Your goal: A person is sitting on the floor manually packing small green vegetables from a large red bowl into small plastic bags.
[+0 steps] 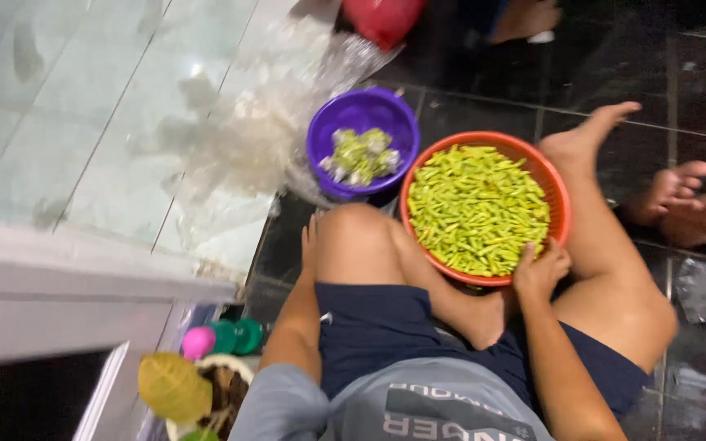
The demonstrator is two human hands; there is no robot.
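Taking the round orange plastic bowl (561, 192) heaped with cut green bean pieces (477, 208) as the landmark: far to its lower left, at the bottom edge, lies a yellow-green leaf (173, 386) on a white dish of brown scraps (226, 392), with a pink ball (198, 342) and two green caps (236, 336) just above it. Up and left of the bowl, crumpled clear plastic sheeting (247, 139) spreads over the pale tiled floor (83, 106). The left hand (310, 245) rests flat, fingers stretched out, against the outer side of the raised left knee (357, 237), well left of the bowl and holding nothing. Touching the bowl's upper left rim stands a round purple plastic bowl (324, 131) holding pale green trimmings (359, 155). The right hand (539, 268) sits on the orange bowl's lower right rim, fingers curled down among the beans; whether it grips any I cannot tell. Right of the bowl, another person's bare feet (688, 208) lie on dark tiles (467, 110).
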